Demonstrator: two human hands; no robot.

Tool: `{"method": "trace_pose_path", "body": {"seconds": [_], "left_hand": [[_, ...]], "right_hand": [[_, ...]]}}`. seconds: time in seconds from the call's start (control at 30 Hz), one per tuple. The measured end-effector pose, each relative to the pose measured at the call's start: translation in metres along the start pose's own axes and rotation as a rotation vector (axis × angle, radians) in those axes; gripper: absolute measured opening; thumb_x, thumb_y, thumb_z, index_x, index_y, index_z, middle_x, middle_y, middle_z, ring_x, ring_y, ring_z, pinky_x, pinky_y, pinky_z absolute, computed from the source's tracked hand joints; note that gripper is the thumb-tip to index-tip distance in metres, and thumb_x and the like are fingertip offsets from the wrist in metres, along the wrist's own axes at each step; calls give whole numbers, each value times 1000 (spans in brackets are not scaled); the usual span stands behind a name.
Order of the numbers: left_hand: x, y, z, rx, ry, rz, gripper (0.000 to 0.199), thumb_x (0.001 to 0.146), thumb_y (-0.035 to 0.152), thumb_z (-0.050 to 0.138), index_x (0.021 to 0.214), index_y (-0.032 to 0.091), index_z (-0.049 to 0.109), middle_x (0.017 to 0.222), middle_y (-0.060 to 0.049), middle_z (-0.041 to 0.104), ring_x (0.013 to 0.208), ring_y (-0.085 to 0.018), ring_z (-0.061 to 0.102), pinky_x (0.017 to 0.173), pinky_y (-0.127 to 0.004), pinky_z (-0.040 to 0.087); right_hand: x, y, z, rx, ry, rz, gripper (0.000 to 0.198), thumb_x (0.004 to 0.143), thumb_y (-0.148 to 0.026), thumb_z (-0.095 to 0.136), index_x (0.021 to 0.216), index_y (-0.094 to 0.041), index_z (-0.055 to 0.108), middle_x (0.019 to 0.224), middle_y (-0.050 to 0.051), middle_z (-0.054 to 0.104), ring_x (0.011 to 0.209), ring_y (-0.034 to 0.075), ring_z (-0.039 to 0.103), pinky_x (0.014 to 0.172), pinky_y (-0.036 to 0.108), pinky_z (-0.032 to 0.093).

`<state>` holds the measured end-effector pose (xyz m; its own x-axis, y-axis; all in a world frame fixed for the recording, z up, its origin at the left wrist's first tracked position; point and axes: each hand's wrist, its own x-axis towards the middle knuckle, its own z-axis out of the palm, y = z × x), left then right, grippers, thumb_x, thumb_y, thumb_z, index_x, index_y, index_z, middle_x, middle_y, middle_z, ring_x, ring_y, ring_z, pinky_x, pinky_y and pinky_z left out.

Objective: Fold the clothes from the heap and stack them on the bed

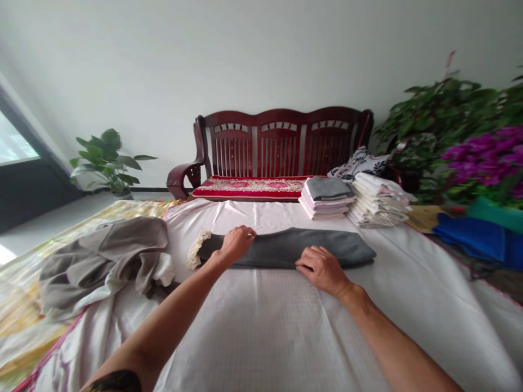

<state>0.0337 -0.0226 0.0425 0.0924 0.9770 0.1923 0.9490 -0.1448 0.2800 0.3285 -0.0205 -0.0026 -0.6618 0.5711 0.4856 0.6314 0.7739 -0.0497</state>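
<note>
A dark grey garment [281,247], folded into a long narrow strip, lies crosswise on the pale bedspread [261,326]. Cream ruffled trim [199,249] shows at its left end. My left hand [237,243] rests over the left part of the strip, its fingers drawn together on the cloth near the far edge. At the near edge, right of the middle, my right hand [324,269] has its fingers curled onto the fabric. The fingertips of both hands are partly hidden.
A rumpled grey-brown garment heap [106,261] lies at the left. Folded stacks, one topped in grey [327,201] and one whitish [378,201], stand at the far right. Blue cloth [474,237] lies farther right. Behind are a wooden bench [281,122] and plants [108,158].
</note>
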Motion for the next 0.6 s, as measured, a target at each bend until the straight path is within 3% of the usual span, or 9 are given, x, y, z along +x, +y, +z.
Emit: {"method": "trace_pose_path", "body": {"seconds": [0.1, 0.23, 0.43, 0.6], "left_hand": [[29, 16, 17, -12, -5, -9, 29, 94, 28, 55, 116, 18, 72, 117, -12, 71, 112, -25, 64, 98, -34, 44], [50, 25, 36, -30, -65, -69, 25, 92, 30, 57, 104, 20, 76, 104, -10, 75, 100, -24, 68, 88, -31, 48], [55, 24, 46, -44, -107, -128, 21, 91, 30, 56, 101, 23, 73, 100, -4, 76, 95, -19, 68, 78, -26, 48], [53, 28, 47, 25, -87, -151, 22, 95, 27, 49, 101, 20, 69, 102, -8, 74, 95, -22, 68, 81, -30, 47]], "right_hand": [[-1, 0, 2, -2, 12, -3, 8, 87, -21, 69, 81, -25, 74, 79, 1, 65, 79, 17, 55, 75, 32, 35], [-2, 1, 3, 10, 27, -5, 7, 87, -22, 70, 82, -24, 73, 80, 1, 65, 80, 17, 55, 76, 32, 35], [-1, 1, 6, 22, 58, -13, 11, 90, -22, 66, 82, -24, 73, 78, 1, 65, 79, 17, 54, 75, 31, 34], [0, 1, 7, 10, 74, -14, 16, 92, -21, 63, 79, -24, 71, 77, 1, 64, 77, 16, 53, 75, 30, 33]]}}
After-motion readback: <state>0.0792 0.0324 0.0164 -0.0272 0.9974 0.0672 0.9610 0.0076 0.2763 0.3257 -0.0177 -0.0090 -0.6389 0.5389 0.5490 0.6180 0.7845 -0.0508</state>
